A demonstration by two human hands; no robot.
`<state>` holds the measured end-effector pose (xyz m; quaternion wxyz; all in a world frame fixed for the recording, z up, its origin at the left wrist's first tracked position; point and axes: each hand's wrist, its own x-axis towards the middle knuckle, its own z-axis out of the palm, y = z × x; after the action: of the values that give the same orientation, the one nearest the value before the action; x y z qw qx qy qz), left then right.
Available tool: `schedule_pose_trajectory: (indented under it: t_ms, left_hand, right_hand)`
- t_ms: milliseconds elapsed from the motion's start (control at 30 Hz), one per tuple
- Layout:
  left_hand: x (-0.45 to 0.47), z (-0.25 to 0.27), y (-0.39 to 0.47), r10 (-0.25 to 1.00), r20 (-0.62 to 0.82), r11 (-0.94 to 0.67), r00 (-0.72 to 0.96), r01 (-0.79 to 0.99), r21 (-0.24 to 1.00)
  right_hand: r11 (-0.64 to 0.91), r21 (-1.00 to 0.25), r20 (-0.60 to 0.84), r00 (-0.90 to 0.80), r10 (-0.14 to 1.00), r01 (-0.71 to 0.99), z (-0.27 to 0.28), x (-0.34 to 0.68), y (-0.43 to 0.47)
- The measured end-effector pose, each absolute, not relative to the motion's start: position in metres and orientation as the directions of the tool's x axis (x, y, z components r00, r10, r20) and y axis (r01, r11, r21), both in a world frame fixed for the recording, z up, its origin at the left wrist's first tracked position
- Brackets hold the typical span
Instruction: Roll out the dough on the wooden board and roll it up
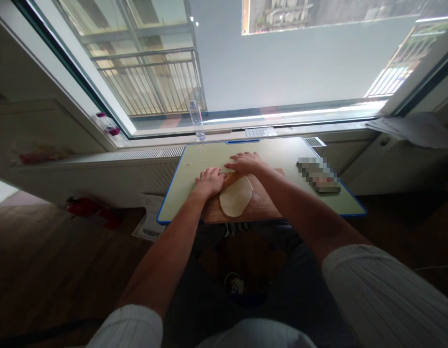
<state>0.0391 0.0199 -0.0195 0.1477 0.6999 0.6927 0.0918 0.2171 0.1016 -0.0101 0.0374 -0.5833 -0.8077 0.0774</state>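
A flat, pale round of dough lies on a wooden board on the small table. Across its far edge runs a wooden rolling pin, partly covered by my hands. My left hand is over the pin's left end, fingers curved forward. Over the other end lies my right hand, a little farther off, its fingers reaching forward past the pin. Both hands bear on the pin from above; their undersides are hidden.
The pale green table has a blue edge. A pixelated flat object lies at its right. On the window sill stand a clear bottle and a white keypad-like item. A red fire extinguisher is on the floor at left.
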Motion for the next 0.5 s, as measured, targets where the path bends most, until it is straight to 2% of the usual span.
schedule_pose_trajectory:
  t_ms: [100, 367, 500]
  left_hand:
    - [0.041, -0.019, 0.017, 0.997, -0.072, 0.017, 0.008, 0.940, 0.342]
    - [0.052, -0.014, 0.000, 0.999, -0.040, 0.013, -0.001, 0.951, 0.309]
    - [0.064, -0.011, -0.018, 1.000, 0.013, -0.029, 0.027, 0.962, 0.270]
  right_hand:
    - [0.322, -0.158, 0.007, -0.325, 0.946, 0.934, -0.013, 0.222, 0.094]
    - [0.485, -0.002, 0.046, -0.484, 0.874, 0.875, -0.010, 0.239, 0.066]
    - [0.450, -0.003, 0.040, -0.450, 0.892, 0.893, -0.006, 0.245, 0.049]
